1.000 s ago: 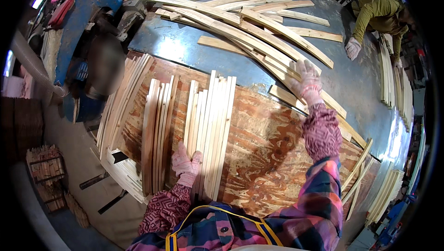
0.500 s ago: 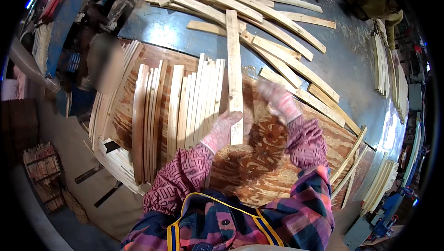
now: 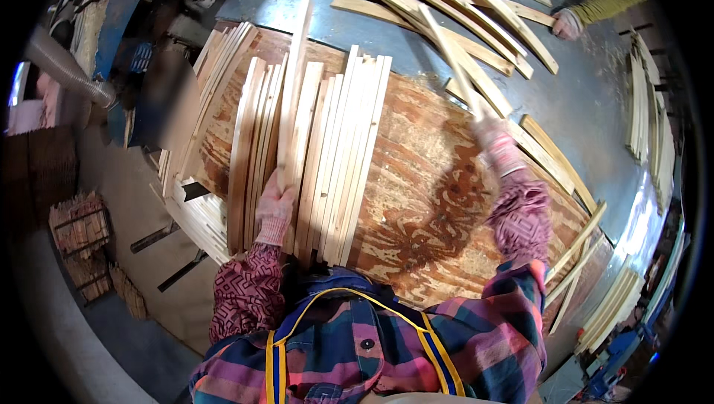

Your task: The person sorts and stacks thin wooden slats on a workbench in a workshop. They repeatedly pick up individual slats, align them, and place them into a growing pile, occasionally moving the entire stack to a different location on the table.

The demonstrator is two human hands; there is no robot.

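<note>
My gloved left hand is closed round the near end of a wooden slat. The slat stands in line with a row of slats on the left of the plywood board, between a narrower group and the wider pale one. My gloved right hand, slightly blurred, grips the near end of another wooden slat at the board's right far edge. That slat slants away to the far left, over the loose pile.
Loose slats lie crossed over the blue-grey metal table. A co-worker's gloved hand touches a slat end at the far right. More slats lean at the board's left side, near machinery. Bundled wood sits on the floor.
My left hand has carried its slat leftward to the row. My right hand, previously without a slat, has taken hold of one from the pile. The co-worker's hand has moved nearer. My view has shifted.
</note>
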